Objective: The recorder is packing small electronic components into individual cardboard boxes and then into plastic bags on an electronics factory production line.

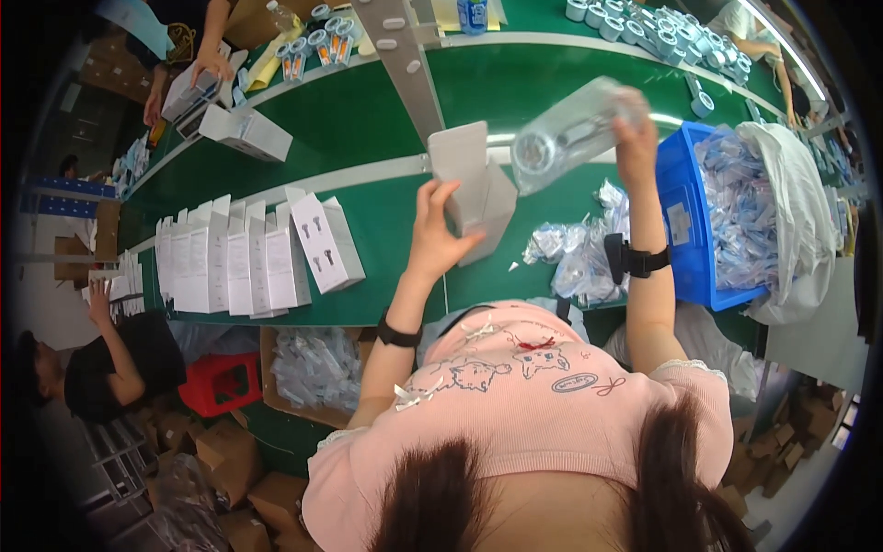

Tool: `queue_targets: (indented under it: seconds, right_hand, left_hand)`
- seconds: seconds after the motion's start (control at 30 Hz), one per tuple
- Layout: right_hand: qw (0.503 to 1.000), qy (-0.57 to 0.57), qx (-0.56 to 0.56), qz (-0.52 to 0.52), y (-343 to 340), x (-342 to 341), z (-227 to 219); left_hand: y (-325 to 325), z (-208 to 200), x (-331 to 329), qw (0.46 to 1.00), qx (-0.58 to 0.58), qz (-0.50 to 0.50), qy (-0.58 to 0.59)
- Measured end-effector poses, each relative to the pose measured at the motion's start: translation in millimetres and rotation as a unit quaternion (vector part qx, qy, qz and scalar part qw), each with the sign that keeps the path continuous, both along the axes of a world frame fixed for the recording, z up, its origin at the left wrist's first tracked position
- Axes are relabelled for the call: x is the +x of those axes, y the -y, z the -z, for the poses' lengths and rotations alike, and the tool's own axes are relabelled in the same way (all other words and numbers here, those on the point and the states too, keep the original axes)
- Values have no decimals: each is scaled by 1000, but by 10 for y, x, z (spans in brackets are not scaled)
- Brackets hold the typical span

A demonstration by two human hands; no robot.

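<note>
My left hand (437,230) grips a white cardboard box (487,207) by its near side, fingers and thumb spread along it. The box stands upright over the green table with its top flap raised. Up and to the right, my right hand (635,138) is closed on the far end of a clear plastic package (570,133). A round-headed, light-coloured device shows through the plastic, slightly smeared by motion. The package tilts down toward the box's upper right side, and its lower end is close to the box. What lies inside the box is hidden.
White boxes (230,258) stand in a row at left. Small clear-bagged parts (579,248) lie near my right forearm, beside a blue bin (676,212) of bagged parts. Blue round-headed devices (662,37) cover the far right. A co-worker's hand (212,64) handles a box far left.
</note>
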State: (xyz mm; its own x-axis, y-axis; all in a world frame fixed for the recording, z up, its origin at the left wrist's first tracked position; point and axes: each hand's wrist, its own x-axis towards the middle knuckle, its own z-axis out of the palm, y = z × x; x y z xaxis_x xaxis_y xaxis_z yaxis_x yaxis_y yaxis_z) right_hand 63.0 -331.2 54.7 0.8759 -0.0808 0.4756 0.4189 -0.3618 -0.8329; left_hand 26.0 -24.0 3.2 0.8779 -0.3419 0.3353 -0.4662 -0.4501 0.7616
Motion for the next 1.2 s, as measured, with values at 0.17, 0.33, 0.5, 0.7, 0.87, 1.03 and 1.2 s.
queue_targets:
  seconds: [0.17, 0.33, 0.5, 0.7, 0.87, 1.03, 1.2]
  right_hand:
    - [903, 153, 387, 103, -568, -205, -422]
    - [958, 169, 122, 197, -1027, -285, -366]
    - [932, 245, -55, 262, -1150, -341, -196]
    - [968, 189, -158, 45, -1029, -414, -153]
    - [931, 140, -328, -84, -940, -512, -472]
    - [875, 110, -439, -168, -974, -557, -653]
    - [888, 174, -378, -197, -1042, -564, -388]
  left_hand:
    - [233, 287, -72, 998, -48, -43, 15]
    - [345, 254, -211, 999, -31, -39, 2]
    - [420, 509, -374, 992, -37, -108, 50]
    - [353, 584, -360, 979, -104, -159, 66]
    - [193, 671, -387, 984, -132, -110, 53]
    - [271, 488, -437, 988, -45, 42, 139]
    - [229, 644, -358, 990, -131, -17, 57]
